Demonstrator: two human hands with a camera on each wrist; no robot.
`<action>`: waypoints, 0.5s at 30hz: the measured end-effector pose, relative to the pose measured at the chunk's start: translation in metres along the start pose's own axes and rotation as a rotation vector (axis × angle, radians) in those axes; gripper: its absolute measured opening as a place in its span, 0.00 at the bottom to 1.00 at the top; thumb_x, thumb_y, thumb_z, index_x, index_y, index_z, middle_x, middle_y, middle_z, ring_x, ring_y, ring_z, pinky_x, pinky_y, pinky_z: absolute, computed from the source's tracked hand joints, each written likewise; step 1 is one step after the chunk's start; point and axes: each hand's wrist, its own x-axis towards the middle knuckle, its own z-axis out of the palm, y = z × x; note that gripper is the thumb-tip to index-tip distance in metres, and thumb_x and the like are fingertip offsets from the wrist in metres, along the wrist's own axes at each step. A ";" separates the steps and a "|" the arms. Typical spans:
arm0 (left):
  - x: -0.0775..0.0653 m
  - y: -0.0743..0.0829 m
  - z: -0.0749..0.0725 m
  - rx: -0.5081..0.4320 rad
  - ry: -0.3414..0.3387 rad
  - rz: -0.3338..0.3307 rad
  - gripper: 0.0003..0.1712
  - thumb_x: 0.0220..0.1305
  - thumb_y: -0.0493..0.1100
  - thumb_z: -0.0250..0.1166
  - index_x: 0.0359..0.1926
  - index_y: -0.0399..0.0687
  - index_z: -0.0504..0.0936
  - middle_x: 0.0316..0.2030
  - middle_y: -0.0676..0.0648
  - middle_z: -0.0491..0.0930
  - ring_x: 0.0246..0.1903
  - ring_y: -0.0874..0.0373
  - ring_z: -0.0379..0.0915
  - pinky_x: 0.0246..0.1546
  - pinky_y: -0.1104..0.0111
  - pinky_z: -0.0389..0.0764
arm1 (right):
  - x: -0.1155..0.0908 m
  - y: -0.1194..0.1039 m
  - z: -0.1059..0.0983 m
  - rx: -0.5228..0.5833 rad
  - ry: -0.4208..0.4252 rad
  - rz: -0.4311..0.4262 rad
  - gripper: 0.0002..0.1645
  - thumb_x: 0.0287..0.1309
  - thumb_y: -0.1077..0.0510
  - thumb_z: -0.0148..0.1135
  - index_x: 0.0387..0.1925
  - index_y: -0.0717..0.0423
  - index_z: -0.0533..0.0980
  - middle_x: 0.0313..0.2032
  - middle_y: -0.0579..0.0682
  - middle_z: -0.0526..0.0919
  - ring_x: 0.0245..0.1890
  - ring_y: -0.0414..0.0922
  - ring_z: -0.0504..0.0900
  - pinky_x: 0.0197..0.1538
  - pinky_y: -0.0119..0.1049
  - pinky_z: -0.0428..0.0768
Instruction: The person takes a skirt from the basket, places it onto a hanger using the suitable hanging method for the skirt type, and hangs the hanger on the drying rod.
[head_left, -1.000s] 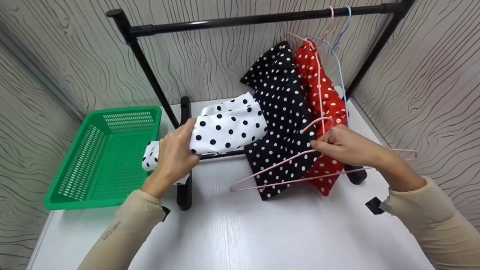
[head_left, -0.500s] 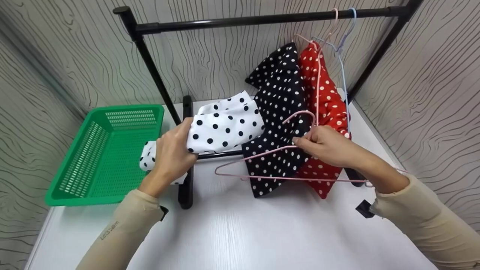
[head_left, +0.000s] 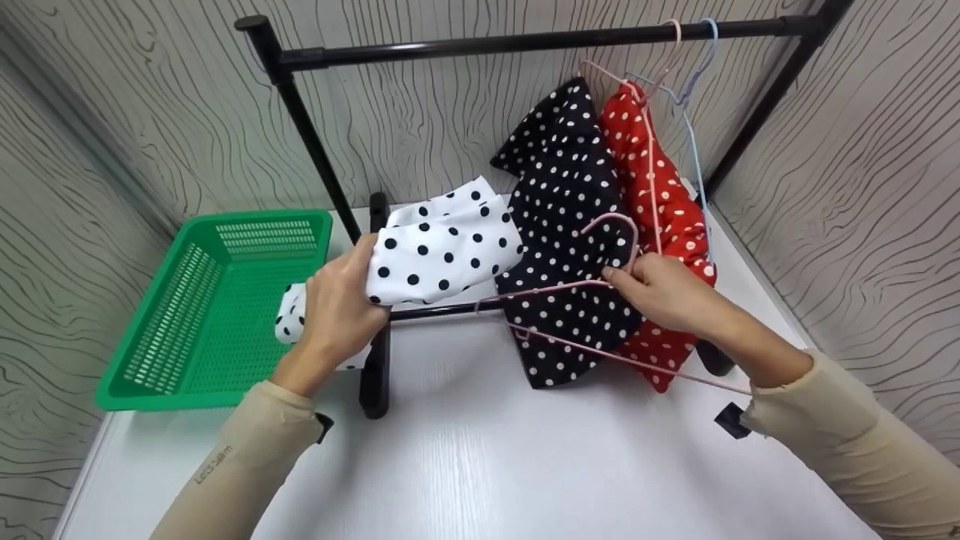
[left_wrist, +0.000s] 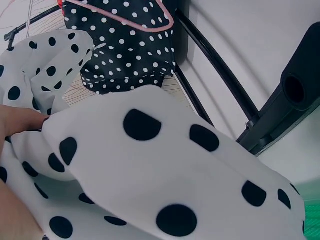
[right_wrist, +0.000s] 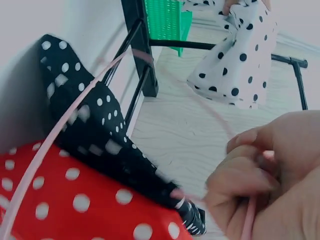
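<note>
My left hand [head_left: 337, 307] grips a folded white cloth with black dots [head_left: 450, 251], which sticks out on both sides of the fist. In the left wrist view the white cloth [left_wrist: 165, 165] fills most of the picture. My right hand [head_left: 667, 296] pinches a pink hanger [head_left: 600, 351] just below its hook; the hanger is bare and tilted. Behind it hang a black cloth with white dots [head_left: 559, 202] and a red cloth with white dots [head_left: 675, 217]. In the right wrist view the curled fingers [right_wrist: 240, 175] hold the pink wire.
A black clothes rack [head_left: 450, 49] spans the back, with a pink hanger hook [head_left: 675, 37] and a blue hanger [head_left: 694, 82] on its bar. At the left, a green plastic basket [head_left: 214, 401] stands on the white table [head_left: 450, 465].
My right hand has shifted slightly and turned the pink hanger, so its lower bar now slopes down to the right. The left hand keeps its grip, drifting slightly left with the white cloth.
</note>
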 end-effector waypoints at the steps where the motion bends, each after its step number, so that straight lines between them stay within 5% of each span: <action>1: 0.000 0.000 0.000 -0.001 -0.003 -0.001 0.44 0.34 0.21 0.62 0.60 0.43 0.77 0.36 0.43 0.84 0.28 0.48 0.74 0.26 0.57 0.74 | -0.001 0.003 -0.002 0.005 -0.006 0.023 0.33 0.78 0.45 0.49 0.12 0.48 0.64 0.10 0.41 0.62 0.11 0.38 0.66 0.17 0.30 0.63; 5: 0.000 0.001 0.002 0.005 -0.002 0.003 0.43 0.35 0.21 0.63 0.60 0.43 0.77 0.36 0.42 0.84 0.29 0.48 0.75 0.26 0.57 0.74 | -0.003 0.012 -0.007 0.008 0.039 0.041 0.32 0.78 0.46 0.48 0.13 0.49 0.65 0.12 0.42 0.64 0.12 0.38 0.67 0.17 0.31 0.65; 15: 0.001 0.005 0.009 -0.002 -0.001 0.024 0.40 0.38 0.24 0.65 0.59 0.43 0.77 0.38 0.42 0.85 0.30 0.47 0.77 0.28 0.54 0.77 | 0.005 0.015 0.003 0.131 0.314 0.041 0.32 0.79 0.41 0.42 0.19 0.54 0.68 0.16 0.46 0.65 0.17 0.42 0.63 0.21 0.35 0.64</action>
